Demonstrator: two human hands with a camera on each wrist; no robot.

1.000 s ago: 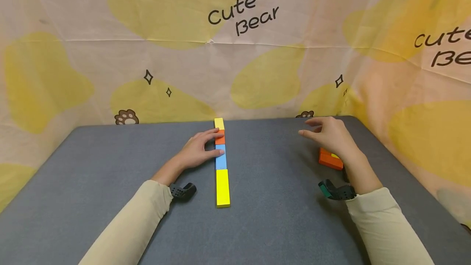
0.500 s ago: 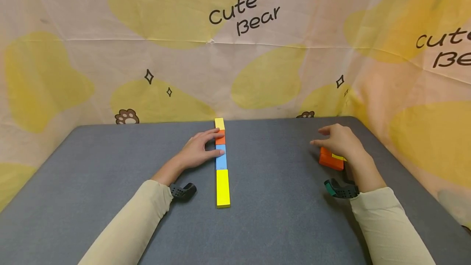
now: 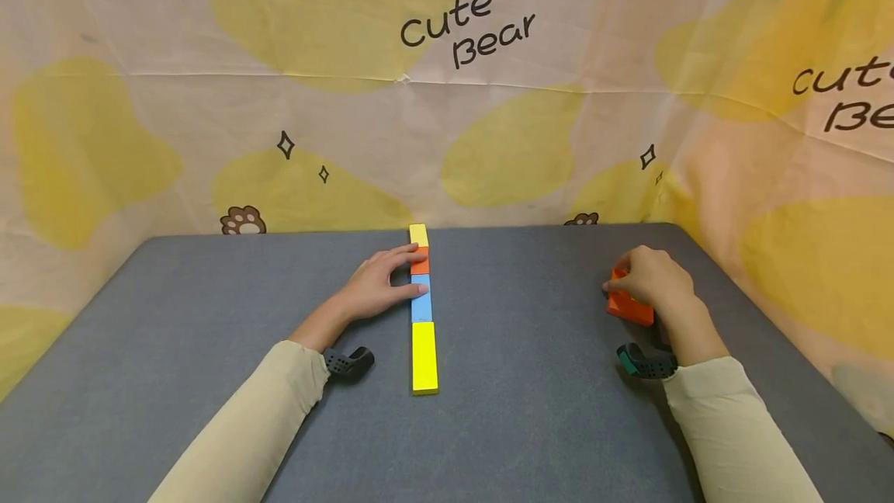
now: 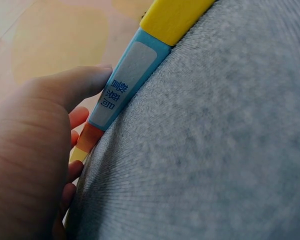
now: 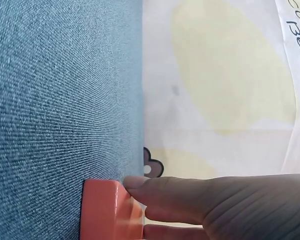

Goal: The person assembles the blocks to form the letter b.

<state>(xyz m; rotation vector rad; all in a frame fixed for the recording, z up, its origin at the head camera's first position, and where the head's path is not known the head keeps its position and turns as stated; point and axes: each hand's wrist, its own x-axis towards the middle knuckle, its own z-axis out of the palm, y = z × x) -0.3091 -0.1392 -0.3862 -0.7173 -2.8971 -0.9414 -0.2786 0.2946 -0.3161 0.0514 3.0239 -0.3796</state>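
Blocks form a straight row: a long yellow block (image 3: pixel 424 359), a blue block (image 3: pixel 421 309), an orange block (image 3: pixel 420 267) and a small yellow block (image 3: pixel 418 234) at the far end. My left hand (image 3: pixel 373 286) lies beside it, thumb touching the blue block and extended fingers over the orange one. In the left wrist view, the blue block (image 4: pixel 127 75) bears a label with characters. At the right, my right hand (image 3: pixel 655 282) has its thumb and forefinger about a separate orange block (image 3: pixel 631 309). The right wrist view shows the thumb at this block's (image 5: pixel 99 210) edge; the other fingers are partly hidden.
Grey cloth covers the table (image 3: pixel 517 379). Behind it stands a printed fabric backdrop (image 3: pixel 377 130), which continues along the right side. Each wrist wears a dark band; the left band (image 3: pixel 349 363) lies close to the cloth.
My right hand has moved right and down onto the separate orange block, covering most of the yellow piece seen there before. My left hand and the row have stayed put.
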